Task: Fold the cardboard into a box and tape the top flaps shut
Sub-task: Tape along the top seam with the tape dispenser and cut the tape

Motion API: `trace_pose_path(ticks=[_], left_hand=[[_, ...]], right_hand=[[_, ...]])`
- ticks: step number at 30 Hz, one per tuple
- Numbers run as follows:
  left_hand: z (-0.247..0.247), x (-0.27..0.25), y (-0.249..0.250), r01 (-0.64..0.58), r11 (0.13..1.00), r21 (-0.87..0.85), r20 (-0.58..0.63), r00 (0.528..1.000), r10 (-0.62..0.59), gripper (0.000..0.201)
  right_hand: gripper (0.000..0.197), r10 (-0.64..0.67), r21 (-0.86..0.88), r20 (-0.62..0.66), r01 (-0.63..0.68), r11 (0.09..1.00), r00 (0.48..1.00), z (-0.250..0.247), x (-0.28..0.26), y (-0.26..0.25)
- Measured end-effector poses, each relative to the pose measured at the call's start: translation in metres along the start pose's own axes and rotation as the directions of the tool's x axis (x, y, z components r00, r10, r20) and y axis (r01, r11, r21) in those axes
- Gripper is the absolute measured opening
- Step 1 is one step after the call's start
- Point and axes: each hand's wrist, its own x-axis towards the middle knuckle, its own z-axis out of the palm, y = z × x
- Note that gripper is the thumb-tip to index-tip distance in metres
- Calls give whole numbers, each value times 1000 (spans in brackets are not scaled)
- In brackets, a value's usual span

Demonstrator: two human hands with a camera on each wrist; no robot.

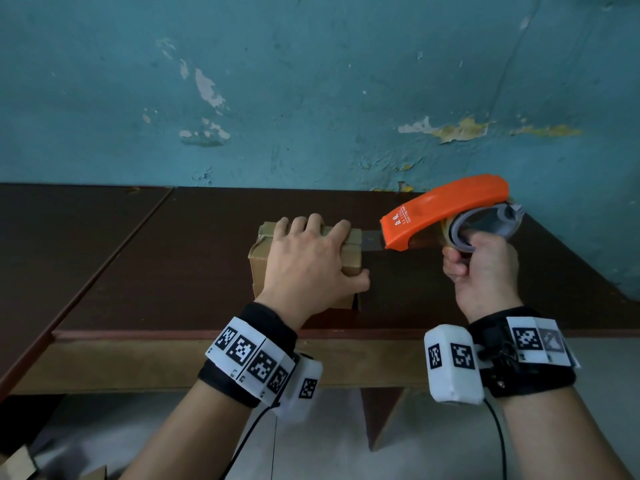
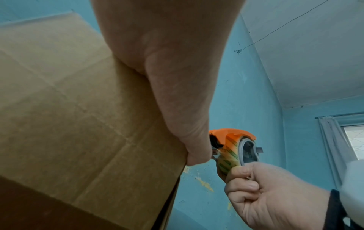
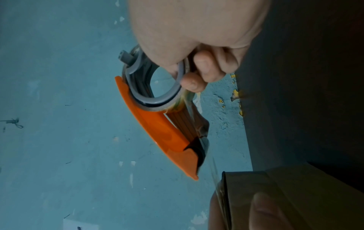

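A small brown cardboard box stands on the dark wooden table, its top flaps down. My left hand lies flat across the top, fingers spread and thumb down the right side. My right hand grips an orange tape dispenser held in the air to the right of the box. A strip of clear tape runs from the dispenser's blade to the box top. The roll and the serrated blade show in the right wrist view, with the box below.
A peeling blue wall stands right behind the table. The table's front edge runs just in front of my wrists. Loose cardboard pieces lie on the floor at the lower left. A curtained window is off to the right.
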Motion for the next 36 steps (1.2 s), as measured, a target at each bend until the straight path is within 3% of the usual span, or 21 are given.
trace_pose_path(ticks=[4,6,9,15,19,23,26,29,32,36], left_hand=[[0,-1,-3,-3,1000,-7,6,1000,3,86],[0,-1,-7,0,1000,-11,5,1000,0,85],[0,0,-8,-4,1000,-8,12,1000,4,85],[-1,0,-10,-7,1000,-22,-2,1000,7,87],[-1,0,-9,-15,1000,-27,-3,1000,15,88],[0,-1,-9,-16,1000,-17,-14,1000,16,89],[-1,-1,-11,-29,999,-21,-6,1000,29,94],[-3,0,-14,-51,999,-6,75,996,52,114],[-5,1,-14,-64,998,16,110,992,61,130],[-5,1,-15,-68,998,16,111,992,65,133]], right_hand=[[18,11,23,-42,-10,1000,999,-3,4,-2],[22,-51,33,-112,56,998,992,-13,14,-6],[21,-155,-56,-141,148,987,978,-25,23,-5],[17,-241,-179,-169,211,961,956,-27,24,0],[23,-414,-376,-59,364,852,908,-29,26,5],[17,-455,-629,70,393,671,888,-25,26,14],[10,-463,-668,136,426,610,876,-18,20,21],[11,-499,-697,181,469,543,848,-14,18,28],[16,-494,-675,203,486,555,845,-8,13,34],[26,-530,-609,224,542,579,818,-1,4,41]])
